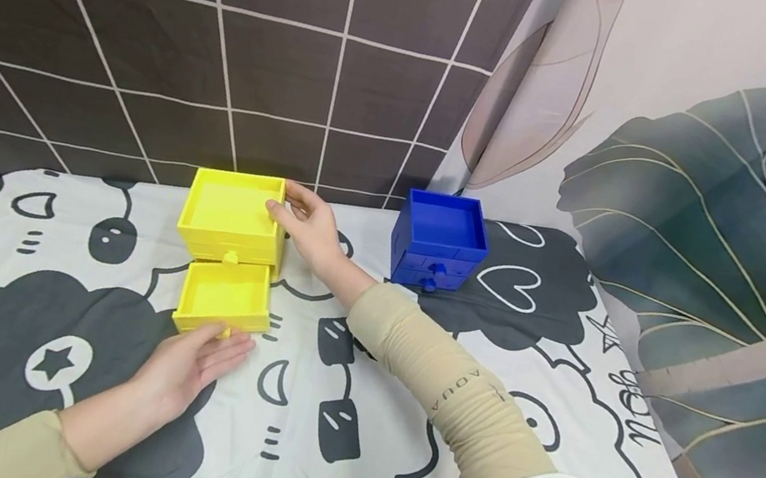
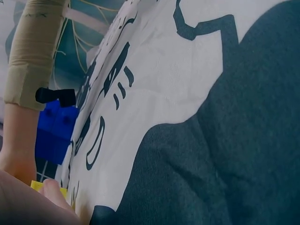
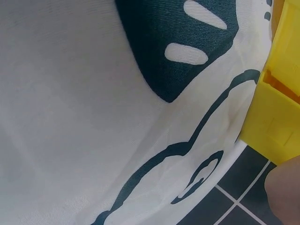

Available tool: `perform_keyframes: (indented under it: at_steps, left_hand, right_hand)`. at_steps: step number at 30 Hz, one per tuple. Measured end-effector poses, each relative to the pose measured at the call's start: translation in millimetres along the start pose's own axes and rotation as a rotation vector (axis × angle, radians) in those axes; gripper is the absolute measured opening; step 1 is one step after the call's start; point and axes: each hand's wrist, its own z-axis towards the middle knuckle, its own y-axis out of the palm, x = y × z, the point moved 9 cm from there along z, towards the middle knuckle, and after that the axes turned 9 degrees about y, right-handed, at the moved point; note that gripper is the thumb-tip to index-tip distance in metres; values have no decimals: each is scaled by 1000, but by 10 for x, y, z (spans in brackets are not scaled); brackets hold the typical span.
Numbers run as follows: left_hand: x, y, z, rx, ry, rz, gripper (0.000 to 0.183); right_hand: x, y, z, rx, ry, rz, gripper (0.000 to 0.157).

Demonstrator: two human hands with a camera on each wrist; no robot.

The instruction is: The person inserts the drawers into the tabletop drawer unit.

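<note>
A small yellow drawer cabinet (image 1: 237, 202) stands at the back of the cloth. Its lower drawer (image 1: 225, 295) is pulled out toward me and looks empty. My right hand (image 1: 311, 231) grips the cabinet's right side, thumb over the top rim. In the right wrist view, the yellow cabinet (image 3: 272, 124) shows at the right edge beside part of that hand. At the drawer's front, my left hand (image 1: 183, 362), palm turned up, pinches the small knob between thumb and finger; the knob is mostly hidden. The left wrist view shows only a sliver of yellow by the fingers (image 2: 54, 193).
A blue drawer cabinet (image 1: 439, 240) with round knobs stands to the right, its drawers pushed in. The black-and-white patterned cloth (image 1: 257, 446) covers the table. Behind is a dark grid-patterned curtain (image 1: 274, 69); a leaf-print curtain (image 1: 724, 203) hangs at the right.
</note>
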Motion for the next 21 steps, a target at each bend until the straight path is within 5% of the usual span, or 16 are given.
perform_keyframes:
  at_steps: [21]
  left_hand:
    - [101,-8,55,-21,-10,15,23]
  right_hand:
    - [-2,1,7,3,-14,4,56]
